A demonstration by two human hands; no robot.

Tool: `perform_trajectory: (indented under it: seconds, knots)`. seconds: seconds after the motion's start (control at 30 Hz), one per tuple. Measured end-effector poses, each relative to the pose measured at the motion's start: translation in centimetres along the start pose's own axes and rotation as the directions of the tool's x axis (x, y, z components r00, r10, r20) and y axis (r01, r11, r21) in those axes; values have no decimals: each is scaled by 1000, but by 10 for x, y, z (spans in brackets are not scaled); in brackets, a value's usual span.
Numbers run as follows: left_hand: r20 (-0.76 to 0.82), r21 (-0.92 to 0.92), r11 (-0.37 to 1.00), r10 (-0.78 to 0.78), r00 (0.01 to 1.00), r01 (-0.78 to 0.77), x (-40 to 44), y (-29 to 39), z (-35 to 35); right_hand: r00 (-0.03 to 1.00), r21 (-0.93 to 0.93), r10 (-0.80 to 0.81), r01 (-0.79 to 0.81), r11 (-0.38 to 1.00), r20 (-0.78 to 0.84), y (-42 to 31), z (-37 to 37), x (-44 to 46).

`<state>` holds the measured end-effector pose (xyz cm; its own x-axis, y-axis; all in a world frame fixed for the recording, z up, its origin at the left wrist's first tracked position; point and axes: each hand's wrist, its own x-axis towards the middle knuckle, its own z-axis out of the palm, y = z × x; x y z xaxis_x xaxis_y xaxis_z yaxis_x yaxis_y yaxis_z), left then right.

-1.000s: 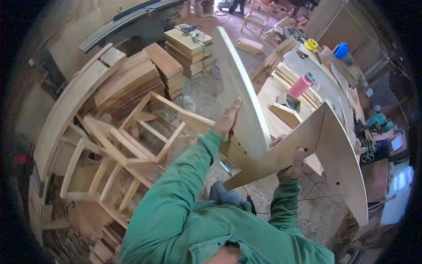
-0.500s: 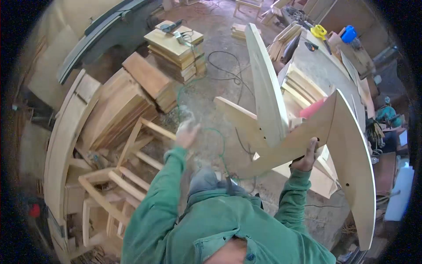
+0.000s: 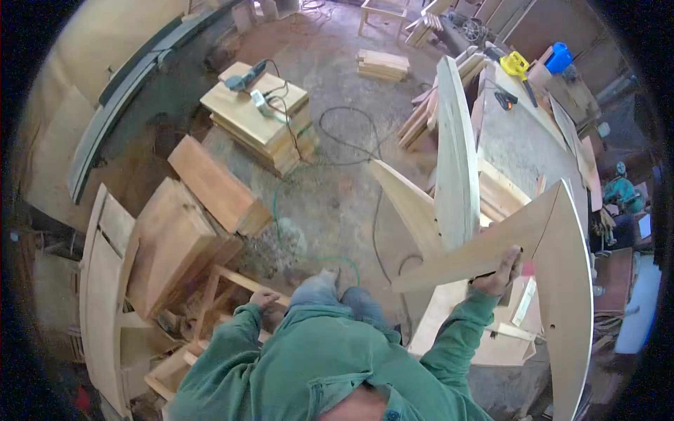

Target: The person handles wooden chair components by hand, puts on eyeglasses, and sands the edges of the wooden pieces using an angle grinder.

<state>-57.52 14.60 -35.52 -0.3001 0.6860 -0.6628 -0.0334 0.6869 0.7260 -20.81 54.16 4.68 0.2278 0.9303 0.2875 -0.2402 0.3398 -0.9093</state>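
My right hand grips a pale angled wooden panel near its corner, with fingers over the near arm. The panel's other arm curves down on the right and has a small dark hole. Behind it, a tall curved board stands upright beside another pointed board. At lower left, my left hand hangs low by the rail of a wooden chair-like frame. Its fingers look small and partly hidden, so whether it touches the rail is unclear.
A power tool lies on stacked boards. Thick wooden blocks and a curved wooden piece are at left. Cables loop across the floor. A worktable bears a yellow blower and a blue container.
My left hand has dropped down toward the wooden frame. My right hand and the angled panel sit slightly lower in view. The whole view has shifted, and I stand differently over the floor.
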Motion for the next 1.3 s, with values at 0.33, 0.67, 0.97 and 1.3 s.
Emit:
perform_trajectory:
  seconds: [0.33,0.67,0.97,1.3]
  knots:
    - [257,51,994,-103,961,93,215,190,-50,998,-1,-6,6,1000,62,62,63,127]
    - [47,170,968,181,982,-187,378,378,-66,999,-83,42,-42,996,5,176,183,311]
    - [-50,-228,956,177,983,-184,473,532,-134,999,-140,-26,32,990,48,266,336,452]
    - [-51,25,966,259,965,-258,659,733,-238,999,-171,-17,23,985,36,342,494,597]
